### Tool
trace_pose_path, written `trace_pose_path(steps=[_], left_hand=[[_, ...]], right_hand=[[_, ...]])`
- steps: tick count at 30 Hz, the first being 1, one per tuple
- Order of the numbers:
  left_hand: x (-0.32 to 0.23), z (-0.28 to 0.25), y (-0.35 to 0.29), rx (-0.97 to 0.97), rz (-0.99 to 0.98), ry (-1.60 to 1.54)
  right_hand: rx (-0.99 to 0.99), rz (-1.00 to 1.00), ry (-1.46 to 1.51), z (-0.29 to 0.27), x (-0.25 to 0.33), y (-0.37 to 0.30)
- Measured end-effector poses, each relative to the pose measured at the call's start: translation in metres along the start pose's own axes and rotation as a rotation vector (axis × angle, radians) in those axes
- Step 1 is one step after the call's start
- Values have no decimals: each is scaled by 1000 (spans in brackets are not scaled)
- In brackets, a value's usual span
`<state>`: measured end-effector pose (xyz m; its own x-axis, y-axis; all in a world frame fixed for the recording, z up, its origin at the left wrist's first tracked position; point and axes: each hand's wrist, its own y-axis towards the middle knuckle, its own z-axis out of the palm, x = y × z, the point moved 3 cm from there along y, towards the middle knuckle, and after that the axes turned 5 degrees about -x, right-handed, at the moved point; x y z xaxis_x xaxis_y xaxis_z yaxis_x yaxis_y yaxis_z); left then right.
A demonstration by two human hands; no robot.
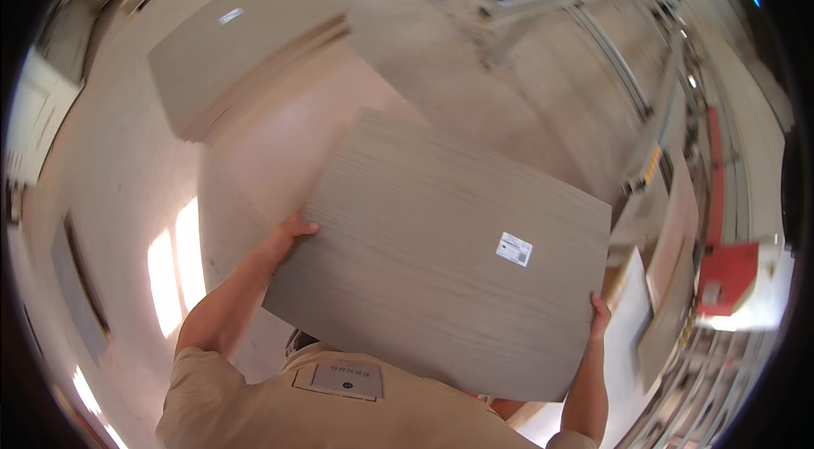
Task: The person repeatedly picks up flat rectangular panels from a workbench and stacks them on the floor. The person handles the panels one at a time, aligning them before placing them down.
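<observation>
A wide grey-brown wood-grain panel [424, 211] is held up in front of my body, tilted so its right side lies lower. A white label [515, 250] is stuck on its face, right of the middle. My left hand [297, 230] grips the panel's left edge, thumb on top and the other fingers hidden underneath. At the opposite edge, my right hand [600, 315] is closed round the board near its lower right corner, its fingers partly hidden.
A stack of similar panels [246, 50] lies at the far left, beside a pale pinkish sheet [297, 118]. A metal frame [610, 59] stands at the far right. Boards [670, 279] lean near a red and white machine part [729, 279] on the right.
</observation>
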<state>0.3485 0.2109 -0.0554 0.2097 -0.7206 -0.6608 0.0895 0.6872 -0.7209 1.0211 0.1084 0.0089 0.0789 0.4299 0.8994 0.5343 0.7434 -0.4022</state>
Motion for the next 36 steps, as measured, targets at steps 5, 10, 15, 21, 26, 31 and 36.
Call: trace_pose_path(steps=[5, 10, 15, 21, 26, 31, 36], left_hand=[[-10, -108, -10, -196, 52, -329], [18, -159, -43, -617, 8, -353], [52, -185, -60, -841, -67, -367], [57, -182, -31, -1013, -141, -243], [53, -175, -6, -1037, -58, -432], [95, -173, 8, -1111, -104, -436], [174, -89, 4, -1168, -328, -831]], right_hand=[[429, 167, -68, 253, 25, 143], [588, 151, -363, 454, 23, 197], [745, 306, -506, 590, -12, 231], [937, 117, -602, 679, -57, 303], [1059, 84, -435, 730, -63, 343], [1024, 277, -387, 709, -73, 323], [848, 439, -536, 643, -89, 307]])
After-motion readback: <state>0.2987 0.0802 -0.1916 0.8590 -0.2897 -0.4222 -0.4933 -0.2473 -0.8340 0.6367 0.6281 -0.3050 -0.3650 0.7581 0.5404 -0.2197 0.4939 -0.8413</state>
